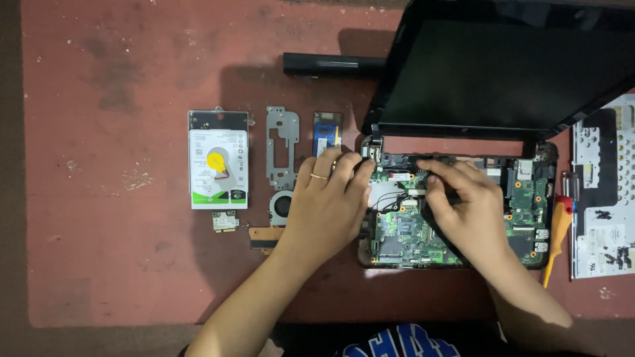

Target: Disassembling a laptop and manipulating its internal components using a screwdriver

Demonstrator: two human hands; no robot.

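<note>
An opened laptop base with a green motherboard (403,228) lies in front of me, its dark screen (496,73) tilted back. My left hand (327,205), a ring on one finger, rests on the base's left edge with fingertips at the hinge corner. My right hand (466,208) sits over the board's middle, its fingertips pinching at a small part or cable near the board's top edge; what they pinch is too small to make out.
On the red surface to the left lie a hard drive (218,162), a metal bracket (282,147), a memory module (327,132), a small fan (281,205) and a small card (225,221). A black battery (334,65) lies behind. An orange-handled screwdriver (559,228) and a removed keyboard (605,192) sit at right.
</note>
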